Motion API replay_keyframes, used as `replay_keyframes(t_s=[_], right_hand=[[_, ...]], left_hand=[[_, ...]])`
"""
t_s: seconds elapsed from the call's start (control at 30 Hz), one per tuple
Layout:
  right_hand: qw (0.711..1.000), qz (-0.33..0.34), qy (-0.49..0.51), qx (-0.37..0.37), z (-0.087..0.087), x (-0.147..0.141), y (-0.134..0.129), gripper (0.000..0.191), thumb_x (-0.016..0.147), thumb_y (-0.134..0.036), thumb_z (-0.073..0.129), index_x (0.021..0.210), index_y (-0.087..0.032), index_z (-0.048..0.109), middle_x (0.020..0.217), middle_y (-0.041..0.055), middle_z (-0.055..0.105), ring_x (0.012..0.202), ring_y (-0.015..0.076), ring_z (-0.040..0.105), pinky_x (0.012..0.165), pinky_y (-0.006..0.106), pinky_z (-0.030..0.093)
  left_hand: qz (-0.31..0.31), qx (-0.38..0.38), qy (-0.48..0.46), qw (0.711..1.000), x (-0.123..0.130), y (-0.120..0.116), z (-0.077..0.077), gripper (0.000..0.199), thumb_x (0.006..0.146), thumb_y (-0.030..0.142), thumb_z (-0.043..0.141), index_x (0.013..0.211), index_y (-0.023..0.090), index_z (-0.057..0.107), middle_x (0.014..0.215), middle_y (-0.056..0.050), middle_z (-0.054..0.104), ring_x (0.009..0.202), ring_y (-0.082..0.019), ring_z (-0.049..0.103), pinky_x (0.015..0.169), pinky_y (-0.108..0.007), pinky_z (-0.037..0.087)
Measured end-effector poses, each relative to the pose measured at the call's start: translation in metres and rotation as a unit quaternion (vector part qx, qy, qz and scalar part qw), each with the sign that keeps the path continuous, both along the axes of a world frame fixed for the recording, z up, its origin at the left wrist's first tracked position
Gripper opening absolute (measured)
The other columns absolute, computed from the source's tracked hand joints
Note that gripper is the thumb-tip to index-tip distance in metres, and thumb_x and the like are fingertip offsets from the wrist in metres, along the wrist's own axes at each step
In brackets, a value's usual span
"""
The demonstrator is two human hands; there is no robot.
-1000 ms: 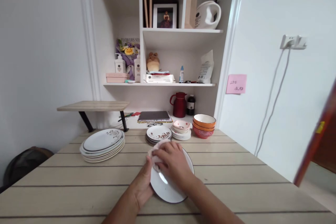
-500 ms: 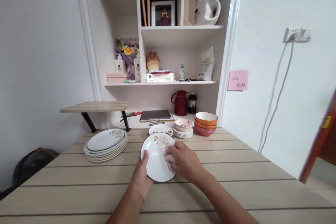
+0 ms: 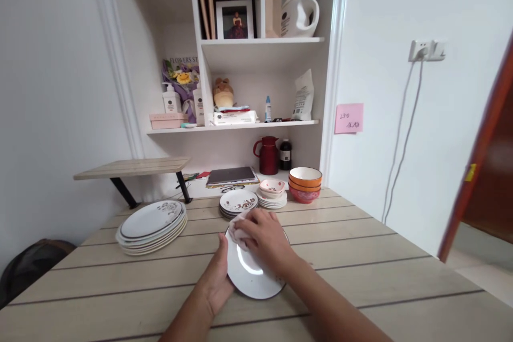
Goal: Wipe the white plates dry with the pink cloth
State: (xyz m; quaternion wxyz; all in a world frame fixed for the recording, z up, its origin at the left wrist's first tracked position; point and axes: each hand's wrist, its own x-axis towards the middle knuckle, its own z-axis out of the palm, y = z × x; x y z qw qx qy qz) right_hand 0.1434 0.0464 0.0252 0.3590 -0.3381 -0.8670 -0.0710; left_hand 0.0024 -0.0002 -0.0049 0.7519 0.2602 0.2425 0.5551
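Above the table's near middle, a white plate (image 3: 254,280) with a dark rim is held tilted toward me. My left hand (image 3: 215,275) grips its left edge, thumb up by the rim and the fingers hidden underneath. A crumpled white cloth (image 3: 238,231) is bunched in my right hand (image 3: 266,238), pressed on the far left part of the plate's face. Most of the plate's flower pattern is covered by my right hand and forearm. Just beyond stands a short stack of similar flowered plates (image 3: 236,200).
Larger plates (image 3: 148,222) are stacked at the left, before a small raised wooden shelf (image 3: 132,167). Small saucers (image 3: 273,203) carry a pink dish (image 3: 272,187); orange and red bowls (image 3: 305,184) stand right of them. Behind are a laptop (image 3: 231,175) and a red jug (image 3: 267,155).
My right hand has moved the cloth from the plate's right side to its far left edge. The plate has turned, its flower pattern shifting from the top, and sits slightly lower and farther right.
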Motion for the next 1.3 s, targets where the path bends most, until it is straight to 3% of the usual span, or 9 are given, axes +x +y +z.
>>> replay_keyframes(t_s=[0.23,0.3,0.43,0.67,0.83,1.07,1.2,1.3], right_hand=[[0.988,-0.138,0.061,-0.010,-0.003,0.016,0.011,0.025,0.079,-0.022,0.061,0.103,-0.025,0.063,0.092,0.0044,0.052,0.082,0.0198,0.048,0.073,0.031,0.034],[0.986,-0.147,0.074,-0.012,-0.006,0.015,0.012,0.025,0.077,-0.019,0.060,0.101,-0.024,0.063,0.093,0.0048,0.052,0.081,0.0200,0.047,0.072,0.031,0.034],[0.995,-0.063,0.076,-0.008,-0.010,0.001,0.010,0.037,0.075,-0.012,0.060,0.109,-0.028,0.061,0.101,0.0055,0.054,0.093,0.0234,0.048,0.080,0.035,0.035],[0.990,0.125,0.007,-0.064,-0.010,-0.017,-0.008,0.040,0.072,-0.005,0.058,0.106,-0.027,0.062,0.106,0.0036,0.057,0.096,0.0216,0.048,0.083,0.035,0.035],[0.976,0.182,-0.039,-0.116,-0.006,-0.008,-0.012,0.031,0.067,-0.012,0.069,0.094,-0.026,0.065,0.098,0.0003,0.058,0.094,0.0203,0.050,0.085,0.035,0.035],[0.941,0.252,-0.092,-0.205,-0.004,0.011,-0.010,0.032,0.065,-0.015,0.074,0.094,-0.029,0.070,0.097,-0.0008,0.059,0.091,0.0176,0.055,0.084,0.029,0.039],[0.916,0.276,-0.049,-0.288,0.002,0.026,-0.005,0.032,0.064,-0.011,0.070,0.092,-0.028,0.071,0.096,-0.0007,0.059,0.088,0.0167,0.055,0.079,0.027,0.042],[0.876,0.280,0.113,-0.376,0.005,0.036,0.002,0.026,0.069,-0.014,0.066,0.093,-0.025,0.069,0.093,-0.0003,0.060,0.088,0.0171,0.055,0.079,0.028,0.043]], left_hand=[[0.037,-0.004,0.023,0.999,-0.006,0.003,-0.002,0.074,0.079,0.063,0.048,0.138,0.017,0.044,0.126,-0.016,0.063,0.124,-0.030,0.051,0.108,-0.045,0.032],[0.021,-0.008,0.022,1.000,-0.005,0.004,-0.003,0.075,0.080,0.064,0.047,0.138,0.016,0.044,0.126,-0.016,0.063,0.124,-0.030,0.051,0.108,-0.046,0.031],[-0.019,0.017,-0.012,1.000,0.001,0.004,-0.004,0.076,0.078,0.067,0.044,0.138,0.019,0.044,0.129,-0.015,0.061,0.124,-0.030,0.052,0.107,-0.044,0.033],[-0.019,0.019,-0.022,0.999,0.001,0.006,-0.009,0.078,0.076,0.069,0.043,0.134,0.017,0.049,0.122,-0.016,0.065,0.118,-0.029,0.057,0.101,-0.043,0.038],[-0.027,0.006,-0.014,1.000,-0.001,0.001,0.000,0.081,0.075,0.073,0.037,0.129,0.015,0.055,0.115,-0.015,0.069,0.117,-0.029,0.057,0.100,-0.041,0.040],[-0.046,0.016,-0.030,0.998,-0.003,0.002,0.002,0.080,0.078,0.070,0.038,0.128,0.010,0.055,0.114,-0.017,0.069,0.118,-0.029,0.057,0.102,-0.039,0.040],[-0.045,-0.011,0.004,0.999,-0.004,0.004,0.001,0.071,0.081,0.060,0.049,0.133,0.011,0.050,0.116,-0.017,0.068,0.116,-0.029,0.058,0.103,-0.040,0.039],[-0.018,-0.031,0.037,0.999,-0.003,0.002,0.002,0.070,0.081,0.054,0.055,0.136,0.014,0.046,0.116,-0.016,0.068,0.114,-0.030,0.060,0.103,-0.043,0.039]])
